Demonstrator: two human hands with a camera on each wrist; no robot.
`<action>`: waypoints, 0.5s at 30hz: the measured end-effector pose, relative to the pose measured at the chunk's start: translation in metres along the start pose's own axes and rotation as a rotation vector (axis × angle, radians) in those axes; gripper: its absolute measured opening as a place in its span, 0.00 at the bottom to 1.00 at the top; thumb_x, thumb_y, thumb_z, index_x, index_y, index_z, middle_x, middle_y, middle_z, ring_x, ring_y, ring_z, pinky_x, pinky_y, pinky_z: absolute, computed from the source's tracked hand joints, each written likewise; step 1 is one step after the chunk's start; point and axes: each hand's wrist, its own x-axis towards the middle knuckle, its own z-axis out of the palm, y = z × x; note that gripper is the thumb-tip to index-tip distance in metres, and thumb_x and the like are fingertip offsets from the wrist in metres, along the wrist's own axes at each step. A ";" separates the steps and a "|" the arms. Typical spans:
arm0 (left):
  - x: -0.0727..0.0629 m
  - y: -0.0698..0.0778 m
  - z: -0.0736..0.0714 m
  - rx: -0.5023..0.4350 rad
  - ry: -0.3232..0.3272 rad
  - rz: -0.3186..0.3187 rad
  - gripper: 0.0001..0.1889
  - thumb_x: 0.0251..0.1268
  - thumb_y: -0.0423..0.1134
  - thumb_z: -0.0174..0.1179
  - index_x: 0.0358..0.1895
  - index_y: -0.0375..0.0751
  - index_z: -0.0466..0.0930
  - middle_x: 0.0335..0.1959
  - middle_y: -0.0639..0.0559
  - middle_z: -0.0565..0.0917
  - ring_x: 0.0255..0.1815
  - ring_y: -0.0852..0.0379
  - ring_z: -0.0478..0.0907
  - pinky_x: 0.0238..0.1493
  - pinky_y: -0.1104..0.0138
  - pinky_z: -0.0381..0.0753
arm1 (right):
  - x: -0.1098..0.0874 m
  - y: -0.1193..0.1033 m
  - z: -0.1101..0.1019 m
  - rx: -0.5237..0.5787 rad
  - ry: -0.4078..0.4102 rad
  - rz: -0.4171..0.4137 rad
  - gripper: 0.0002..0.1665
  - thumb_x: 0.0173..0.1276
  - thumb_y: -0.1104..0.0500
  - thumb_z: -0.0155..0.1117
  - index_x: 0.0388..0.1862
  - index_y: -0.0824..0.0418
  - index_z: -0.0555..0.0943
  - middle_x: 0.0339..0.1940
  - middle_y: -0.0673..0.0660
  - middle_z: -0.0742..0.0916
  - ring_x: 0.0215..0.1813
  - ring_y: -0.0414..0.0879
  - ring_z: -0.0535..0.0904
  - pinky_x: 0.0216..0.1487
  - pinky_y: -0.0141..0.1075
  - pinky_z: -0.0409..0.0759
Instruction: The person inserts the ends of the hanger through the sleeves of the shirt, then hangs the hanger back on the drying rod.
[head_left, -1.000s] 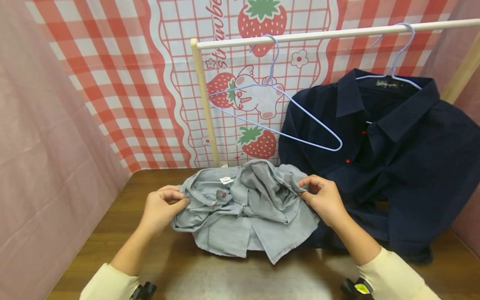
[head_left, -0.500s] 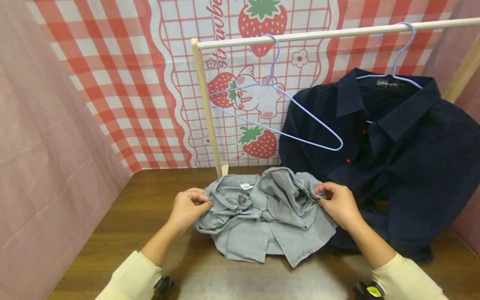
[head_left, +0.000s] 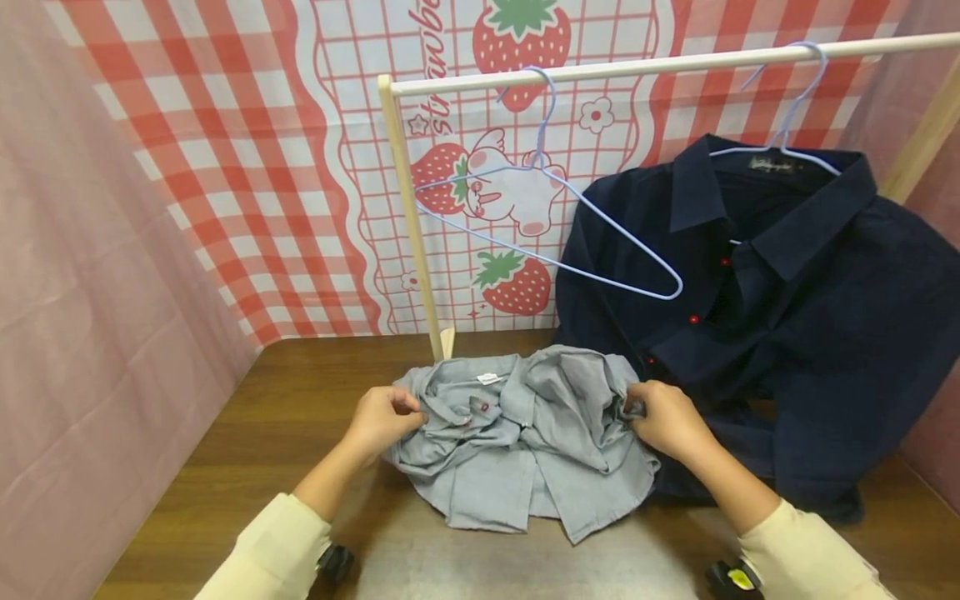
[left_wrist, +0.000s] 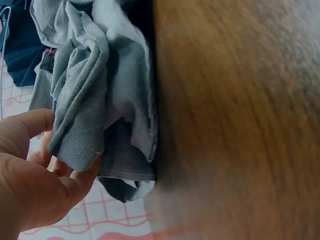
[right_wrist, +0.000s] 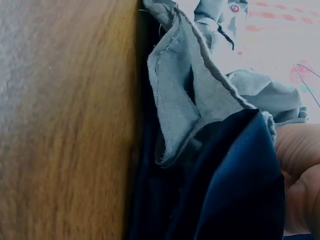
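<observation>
A crumpled grey shirt lies on the brown table, its collar and white label toward the back and its hem toward me. At its left side my left hand pinches the cloth; in the left wrist view thumb and fingers of that hand surround a fold of the grey shirt. My right hand grips the opposite side, its fingertips partly hidden by fabric. The right wrist view has this hand at the edge, mostly behind dark blue cloth, beside the grey shirt.
A bare pale-blue hanger hangs on the wooden rail behind the grey shirt. To its right a navy shirt hangs on another hanger, its lower part reaching the table. A post holds the rail's left end.
Both hands and the grey shirt have shifted right, then sunk a little lower toward the table. The shirt's right side has slumped flatter. The hanger and navy shirt hang as before.
</observation>
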 end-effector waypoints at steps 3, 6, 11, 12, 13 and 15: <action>0.000 -0.003 0.002 -0.006 -0.022 -0.021 0.05 0.47 0.28 0.69 0.23 0.38 0.82 0.26 0.53 0.79 0.31 0.57 0.73 0.34 0.66 0.73 | 0.000 -0.001 -0.001 -0.019 -0.039 0.001 0.14 0.40 0.72 0.70 0.22 0.55 0.80 0.28 0.56 0.84 0.29 0.53 0.78 0.30 0.51 0.75; 0.000 -0.004 0.002 -0.011 -0.034 -0.013 0.05 0.46 0.27 0.69 0.23 0.37 0.82 0.27 0.52 0.80 0.31 0.58 0.74 0.33 0.66 0.73 | 0.000 -0.002 -0.004 -0.016 -0.073 0.010 0.14 0.40 0.71 0.71 0.24 0.56 0.80 0.27 0.56 0.82 0.29 0.51 0.76 0.29 0.48 0.74; 0.000 -0.003 -0.004 -0.047 -0.067 -0.009 0.05 0.48 0.28 0.70 0.27 0.34 0.82 0.26 0.51 0.81 0.28 0.60 0.75 0.29 0.68 0.74 | 0.001 -0.006 -0.018 0.011 -0.118 0.025 0.13 0.43 0.68 0.74 0.30 0.59 0.83 0.26 0.54 0.79 0.28 0.46 0.73 0.28 0.43 0.71; 0.000 -0.002 -0.006 -0.061 -0.078 -0.016 0.05 0.49 0.28 0.69 0.29 0.33 0.82 0.27 0.50 0.81 0.28 0.60 0.75 0.29 0.68 0.75 | 0.001 -0.007 -0.022 0.015 -0.122 0.023 0.14 0.44 0.67 0.75 0.32 0.60 0.83 0.26 0.54 0.80 0.28 0.46 0.74 0.28 0.43 0.72; 0.000 -0.001 -0.008 -0.068 -0.091 -0.023 0.06 0.50 0.28 0.69 0.31 0.32 0.82 0.28 0.50 0.82 0.28 0.60 0.75 0.28 0.68 0.75 | 0.002 -0.008 -0.026 0.016 -0.122 0.020 0.14 0.45 0.67 0.75 0.33 0.61 0.83 0.27 0.55 0.80 0.29 0.47 0.76 0.29 0.43 0.73; 0.001 0.001 -0.014 -0.075 -0.115 -0.041 0.06 0.53 0.29 0.68 0.33 0.31 0.82 0.30 0.49 0.83 0.29 0.59 0.76 0.30 0.66 0.78 | 0.003 -0.012 -0.035 0.014 -0.114 0.014 0.15 0.48 0.67 0.75 0.36 0.63 0.84 0.30 0.58 0.82 0.30 0.49 0.79 0.30 0.45 0.76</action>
